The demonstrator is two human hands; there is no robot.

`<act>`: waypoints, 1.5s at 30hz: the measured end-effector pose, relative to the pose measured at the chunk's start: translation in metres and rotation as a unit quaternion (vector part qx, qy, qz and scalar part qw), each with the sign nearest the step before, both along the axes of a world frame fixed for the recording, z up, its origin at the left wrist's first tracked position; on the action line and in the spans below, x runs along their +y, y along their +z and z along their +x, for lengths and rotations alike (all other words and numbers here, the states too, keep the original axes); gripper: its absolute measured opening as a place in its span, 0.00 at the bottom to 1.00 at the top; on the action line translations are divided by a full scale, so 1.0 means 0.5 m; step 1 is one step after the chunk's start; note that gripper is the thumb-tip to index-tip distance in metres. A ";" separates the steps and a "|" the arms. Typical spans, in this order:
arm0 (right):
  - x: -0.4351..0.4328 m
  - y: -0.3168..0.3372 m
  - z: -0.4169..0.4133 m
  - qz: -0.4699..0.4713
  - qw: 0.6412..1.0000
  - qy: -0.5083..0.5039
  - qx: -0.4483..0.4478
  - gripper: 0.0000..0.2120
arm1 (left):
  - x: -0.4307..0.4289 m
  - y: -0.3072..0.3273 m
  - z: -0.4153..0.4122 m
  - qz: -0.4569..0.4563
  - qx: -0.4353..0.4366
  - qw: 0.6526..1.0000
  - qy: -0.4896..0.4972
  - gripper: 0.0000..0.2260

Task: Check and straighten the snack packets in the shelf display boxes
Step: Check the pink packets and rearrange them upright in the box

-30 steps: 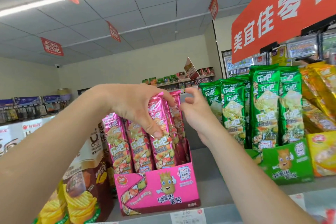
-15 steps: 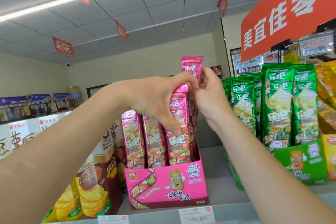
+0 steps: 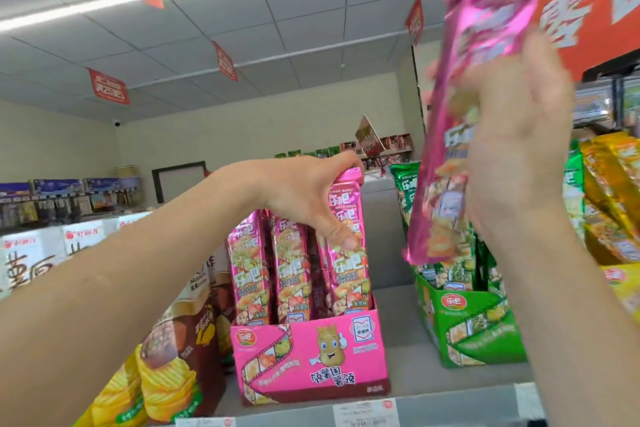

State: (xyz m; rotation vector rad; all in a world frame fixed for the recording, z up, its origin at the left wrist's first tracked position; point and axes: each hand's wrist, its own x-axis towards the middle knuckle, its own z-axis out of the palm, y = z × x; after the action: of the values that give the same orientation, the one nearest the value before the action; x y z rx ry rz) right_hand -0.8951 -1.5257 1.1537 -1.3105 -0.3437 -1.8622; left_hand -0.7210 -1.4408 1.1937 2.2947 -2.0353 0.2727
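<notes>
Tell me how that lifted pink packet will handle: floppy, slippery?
Probably light: the right hand holds the long pink packet aloft alone. Its glossy foil looks slippery. Likely fairly stiff: it runs straight above the grip.

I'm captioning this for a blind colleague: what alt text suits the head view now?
A person's right hand holds a pink snack packet raised above a shop shelf, while the left hand grips the top of the rightmost packet standing in a pink display box. A green display box of packets stands to its right.
</notes>
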 end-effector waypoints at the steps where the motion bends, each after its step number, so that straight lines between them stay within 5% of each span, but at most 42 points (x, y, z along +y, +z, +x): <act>1: 0.003 -0.013 -0.004 -0.010 0.995 0.056 0.076 0.07 | -0.004 -0.001 -0.001 0.000 -0.012 1.000 0.006 0.46; 6: 0.011 -0.071 0.053 -0.039 0.886 0.140 0.440 0.12 | -0.007 0.003 0.010 0.001 -0.021 0.999 0.038 0.25; 10: 0.005 -0.100 0.039 -0.102 0.862 0.087 0.489 0.20 | -0.014 0.001 0.007 0.080 0.051 0.995 0.025 0.43; 15: 0.015 -0.109 0.050 -0.155 0.819 -0.008 0.553 0.16 | -0.027 0.021 0.019 -0.028 0.177 0.983 0.038 0.31; 19: 0.019 -0.127 0.054 -0.132 0.828 -0.005 0.546 0.14 | -0.025 0.029 0.032 -0.014 0.153 0.984 0.088 0.37; 26: -0.005 -0.125 0.046 -0.039 0.830 0.050 0.555 0.14 | -0.052 0.006 0.027 -0.053 -0.127 0.989 0.049 0.27; 32: -0.018 -0.123 0.042 0.038 0.888 0.188 0.418 0.13 | -0.042 0.000 0.020 -0.007 -0.110 0.992 0.054 0.12; 34: -0.023 -0.127 0.040 0.059 0.890 0.245 0.381 0.12 | -0.042 -0.005 0.021 -0.007 -0.118 0.989 0.084 0.20; 35: -0.022 -0.131 0.040 0.065 0.887 0.261 0.375 0.11 | -0.043 -0.007 0.022 -0.004 -0.123 0.989 0.081 0.13; 36: -0.020 -0.136 0.040 0.070 0.885 0.273 0.370 0.11 | -0.045 -0.010 0.021 -0.018 -0.128 0.988 0.083 0.18; 38: -0.015 -0.148 0.041 0.075 0.883 0.293 0.358 0.11 | -0.050 -0.015 0.018 -0.041 -0.154 0.984 0.074 0.12; 40: -0.002 -0.160 0.042 0.077 0.888 0.297 0.342 0.13 | -0.054 -0.020 0.017 -0.077 -0.185 0.977 0.077 0.06; 45: 0.007 -0.197 0.044 0.123 0.912 0.205 0.332 0.15 | -0.054 -0.031 0.019 -0.119 -0.166 0.973 0.108 0.12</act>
State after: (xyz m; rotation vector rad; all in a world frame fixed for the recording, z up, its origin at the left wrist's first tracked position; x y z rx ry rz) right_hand -0.8733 -1.5221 1.0552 -1.4671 -0.0121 -0.9942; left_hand -0.7114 -1.4677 1.1783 2.4444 -1.7496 0.9176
